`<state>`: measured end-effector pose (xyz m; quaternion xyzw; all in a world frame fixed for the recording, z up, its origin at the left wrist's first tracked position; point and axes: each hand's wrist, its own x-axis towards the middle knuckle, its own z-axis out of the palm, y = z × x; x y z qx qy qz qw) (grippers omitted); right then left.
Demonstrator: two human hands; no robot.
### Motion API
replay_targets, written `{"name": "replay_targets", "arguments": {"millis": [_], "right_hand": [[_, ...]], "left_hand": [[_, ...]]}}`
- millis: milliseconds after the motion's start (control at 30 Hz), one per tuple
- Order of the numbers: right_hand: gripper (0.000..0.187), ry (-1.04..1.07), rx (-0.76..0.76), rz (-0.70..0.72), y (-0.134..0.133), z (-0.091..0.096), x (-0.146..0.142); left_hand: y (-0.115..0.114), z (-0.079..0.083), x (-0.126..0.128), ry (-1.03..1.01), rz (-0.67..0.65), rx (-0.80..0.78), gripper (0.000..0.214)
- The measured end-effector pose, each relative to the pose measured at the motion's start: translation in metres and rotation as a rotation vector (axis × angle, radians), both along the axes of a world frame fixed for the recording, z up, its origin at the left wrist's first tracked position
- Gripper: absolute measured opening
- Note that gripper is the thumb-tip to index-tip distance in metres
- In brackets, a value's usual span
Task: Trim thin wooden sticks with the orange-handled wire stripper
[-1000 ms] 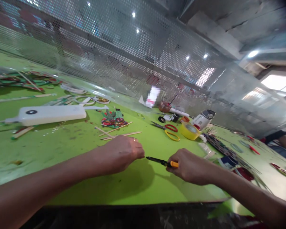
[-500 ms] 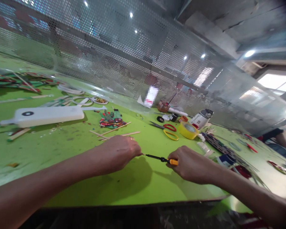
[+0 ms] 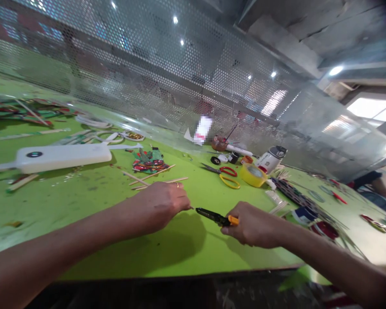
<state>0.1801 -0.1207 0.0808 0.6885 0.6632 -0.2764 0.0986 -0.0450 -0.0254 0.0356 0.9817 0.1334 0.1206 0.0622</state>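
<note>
My right hand (image 3: pixel 255 225) grips wire strippers (image 3: pixel 214 215) with orange handles and a long black head. Their flat side now faces me, and the jaws point left. Just left of the jaw tip, my left hand (image 3: pixel 167 204) is closed in a pinch on something small and thin, too small to name. The tool tip is very near my fingertips; whether they touch I cannot tell. Behind my left hand lie several thin wooden sticks (image 3: pixel 162 171) and a small pile of green and red pieces (image 3: pixel 149 159).
Scissors (image 3: pixel 223 173) with red and yellow handles lie beyond the tool, beside a yellow tape roll (image 3: pixel 252 176) and a white can (image 3: pixel 272 159). At left rests a white glue bottle (image 3: pixel 64 157). A plastic-covered mesh screen (image 3: pixel 148 64) stands behind the green table (image 3: pixel 125 257).
The wire strippers have rolled in my right hand, from edge-on to showing their wide flat side. My left hand has hardly moved.
</note>
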Motion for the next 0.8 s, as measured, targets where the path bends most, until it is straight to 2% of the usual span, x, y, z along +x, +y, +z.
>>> {"name": "replay_targets", "arguments": {"millis": [133,267,533,667,800], "right_hand": [[0.027,0.003,0.013,0.031,-0.0014,-0.0002,0.0022],[0.027,-0.067,0.099,0.07,-0.0023,-0.001,0.0068],[0.029,-0.126,0.146,0.106,-0.002,-0.0024,0.0067],[0.028,-0.058,0.101,0.072,-0.0013,-0.0015,0.0047],[0.029,0.132,-0.072,-0.058,-0.0032,0.0004,0.0048]], "left_hand": [[-0.0004,-0.0017,0.0012,0.01,-0.016,0.018,0.022],[-0.0008,-0.0047,0.0013,0.006,0.016,0.021,0.02],[0.0039,-0.0054,0.0008,-0.006,-0.002,-0.074,0.022],[0.0065,-0.0066,-0.0007,-0.083,-0.048,-0.063,0.023],[0.0058,-0.0058,-0.0021,-0.135,-0.108,0.018,0.028]]}}
